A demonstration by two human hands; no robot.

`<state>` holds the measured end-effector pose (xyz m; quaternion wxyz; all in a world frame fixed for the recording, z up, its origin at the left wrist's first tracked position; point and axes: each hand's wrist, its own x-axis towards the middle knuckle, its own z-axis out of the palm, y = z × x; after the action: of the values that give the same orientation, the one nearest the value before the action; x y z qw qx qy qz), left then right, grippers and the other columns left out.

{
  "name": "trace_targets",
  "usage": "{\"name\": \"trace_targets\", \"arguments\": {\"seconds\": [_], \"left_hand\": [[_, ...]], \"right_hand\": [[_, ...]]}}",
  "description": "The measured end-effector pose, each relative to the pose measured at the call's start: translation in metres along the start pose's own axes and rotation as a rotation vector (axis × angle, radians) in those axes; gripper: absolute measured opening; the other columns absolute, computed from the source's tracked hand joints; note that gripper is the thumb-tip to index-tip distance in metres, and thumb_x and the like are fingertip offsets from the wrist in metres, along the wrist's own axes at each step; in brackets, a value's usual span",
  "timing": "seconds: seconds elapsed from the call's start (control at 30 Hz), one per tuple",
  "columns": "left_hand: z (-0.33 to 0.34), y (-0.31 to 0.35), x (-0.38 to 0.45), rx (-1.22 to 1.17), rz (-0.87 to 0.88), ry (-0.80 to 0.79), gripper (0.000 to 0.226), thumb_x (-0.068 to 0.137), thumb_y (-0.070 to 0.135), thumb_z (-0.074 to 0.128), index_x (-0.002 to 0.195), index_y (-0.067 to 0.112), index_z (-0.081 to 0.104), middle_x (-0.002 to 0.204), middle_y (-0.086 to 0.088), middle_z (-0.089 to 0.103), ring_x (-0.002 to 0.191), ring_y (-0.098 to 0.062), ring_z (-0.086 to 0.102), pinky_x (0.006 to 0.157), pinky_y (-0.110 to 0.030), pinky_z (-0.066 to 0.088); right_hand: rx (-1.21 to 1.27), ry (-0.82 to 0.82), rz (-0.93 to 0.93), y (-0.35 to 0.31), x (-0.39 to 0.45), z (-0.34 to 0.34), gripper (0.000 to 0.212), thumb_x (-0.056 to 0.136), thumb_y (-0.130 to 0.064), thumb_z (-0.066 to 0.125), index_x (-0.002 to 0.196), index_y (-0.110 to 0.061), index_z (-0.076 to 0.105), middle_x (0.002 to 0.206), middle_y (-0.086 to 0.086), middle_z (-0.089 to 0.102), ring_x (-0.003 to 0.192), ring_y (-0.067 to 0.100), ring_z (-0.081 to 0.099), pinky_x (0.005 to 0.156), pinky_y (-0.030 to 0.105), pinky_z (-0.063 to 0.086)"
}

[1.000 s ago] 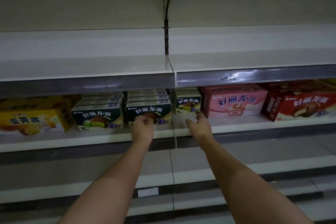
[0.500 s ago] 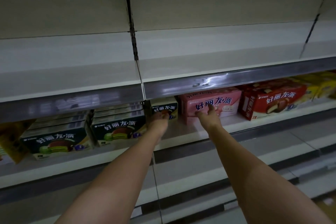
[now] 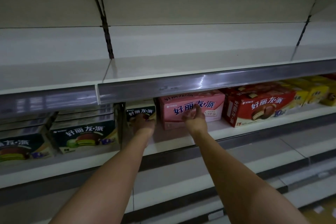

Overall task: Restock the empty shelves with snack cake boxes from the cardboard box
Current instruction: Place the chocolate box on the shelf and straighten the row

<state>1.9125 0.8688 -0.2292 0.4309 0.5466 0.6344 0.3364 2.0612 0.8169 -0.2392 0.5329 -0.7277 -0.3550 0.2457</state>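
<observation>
reaching into the stocked shelf [image 3: 236, 129], you have both arms stretched under the bare upper shelf [image 3: 181, 67], whose board carries nothing and is likely the one left to fill. the boxes stand with their printed fronts facing out along the front edge, which is why your hands are working at the faces and not the tops. on the right sits the big red box [image 3: 258, 105], set at a slight angle, with yellow boxes [image 3: 314, 91] beyond it. next comes the pink box [image 3: 190, 109], just beside the red one; your right hand [image 3: 195, 117] is at its front with the fingers loose and spread, grip released, probably to nudge it square (whether the fingertips touch the card is hard to tell). left of the upright, dark green boxes [image 3: 85, 136] stand in stacked rows. smallest is the narrow dark box [image 3: 141, 112] wedged between the upright and the pink one; your left hand [image 3: 143, 122] is against its lower front, and i cannot tell whether that grip is curled round it or only pressing. the cardboard box is out of view.
</observation>
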Motion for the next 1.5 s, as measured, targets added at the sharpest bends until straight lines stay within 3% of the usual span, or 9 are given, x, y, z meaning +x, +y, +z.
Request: {"name": "trace_targets", "arguments": {"seconds": [0.4,0.5,0.57,0.63,0.77,0.87,1.07,1.3,1.5], "left_hand": [[0.056,0.003,-0.026,-0.146,0.020,-0.072,0.026,0.095,0.019,0.056,0.121,0.015,0.058,0.109,-0.007,0.065,0.092,-0.028,0.063,0.077,-0.037,0.054],[0.064,0.003,-0.027,-0.246,-0.003,-0.023,0.023,0.096,0.022,0.054,0.118,0.015,0.057,0.111,-0.011,0.063,0.094,-0.028,0.059,0.093,-0.043,0.051],[0.067,0.008,-0.029,-0.268,-0.006,-0.011,0.029,0.094,0.023,0.057,0.121,0.014,0.059,0.118,-0.011,0.062,0.106,-0.029,0.057,0.098,-0.041,0.047],[0.069,0.013,-0.030,-0.311,-0.020,-0.016,0.035,0.092,0.025,0.060,0.125,0.013,0.057,0.119,-0.011,0.061,0.112,-0.029,0.055,0.099,-0.039,0.045],[0.074,0.019,-0.030,-0.410,-0.058,-0.023,0.049,0.087,0.032,0.065,0.131,0.018,0.050,0.126,-0.010,0.058,0.119,-0.031,0.053,0.104,-0.044,0.042],[0.084,0.021,-0.034,-0.402,-0.101,0.046,0.050,0.090,0.031,0.063,0.135,0.015,0.046,0.127,-0.010,0.057,0.114,-0.029,0.054,0.102,-0.040,0.042],[0.116,0.043,-0.068,-0.207,-0.094,0.368,0.025,0.095,0.020,0.054,0.115,0.006,0.046,0.104,-0.011,0.058,0.091,-0.028,0.057,0.082,-0.036,0.049],[0.179,0.062,-0.095,-0.180,0.061,0.027,0.006,0.094,0.013,0.055,0.099,0.011,0.059,0.104,-0.010,0.062,0.095,-0.028,0.059,0.091,-0.036,0.048],[0.207,0.089,-0.110,-0.236,0.062,-0.247,0.044,0.097,0.016,0.053,0.139,0.016,0.042,0.118,-0.007,0.059,0.097,-0.027,0.065,0.086,-0.042,0.055]], "right_hand": [[0.111,-0.101,-0.034,0.016,0.007,-0.051,0.030,0.091,-0.010,0.058,0.111,-0.023,0.040,0.103,0.002,0.055,0.098,0.018,0.054,0.093,0.029,0.043],[0.003,-0.228,-0.146,0.026,0.019,-0.055,0.035,0.079,0.003,0.067,0.100,-0.018,0.049,0.090,0.000,0.052,0.085,0.016,0.053,0.095,0.027,0.043],[0.621,-0.196,0.108,0.029,0.031,-0.047,0.027,0.061,-0.008,0.073,0.079,-0.012,0.053,0.079,0.005,0.049,0.073,0.015,0.047,0.092,0.023,0.040],[0.830,-0.163,0.163,0.032,0.035,-0.042,0.018,0.065,-0.016,0.065,0.071,-0.012,0.049,0.073,0.003,0.045,0.067,0.013,0.042,0.078,0.023,0.038],[0.483,-0.096,0.059,0.019,0.024,-0.050,0.023,0.084,-0.009,0.051,0.063,-0.013,0.059,0.077,0.002,0.044,0.071,0.015,0.044,0.080,0.032,0.039],[-0.176,-0.052,-0.191,0.018,0.014,-0.076,0.013,0.097,-0.025,0.051,0.094,-0.018,0.062,0.088,-0.002,0.058,0.084,0.016,0.054,0.081,0.032,0.046],[-0.109,0.391,-0.217,0.024,0.021,-0.140,0.016,0.093,-0.025,0.050,0.088,-0.012,0.058,0.079,0.000,0.056,0.071,0.019,0.050,0.061,0.026,0.030],[0.162,0.401,0.067,0.052,0.052,-0.189,0.036,0.090,-0.028,0.055,0.122,-0.011,0.049,0.117,0.012,0.059,0.103,0.030,0.060,0.089,0.040,0.049],[0.177,0.212,0.132,0.050,0.067,-0.189,0.056,0.090,-0.030,0.057,0.139,-0.013,0.036,0.131,0.015,0.050,0.116,0.034,0.053,0.101,0.045,0.043]]}}
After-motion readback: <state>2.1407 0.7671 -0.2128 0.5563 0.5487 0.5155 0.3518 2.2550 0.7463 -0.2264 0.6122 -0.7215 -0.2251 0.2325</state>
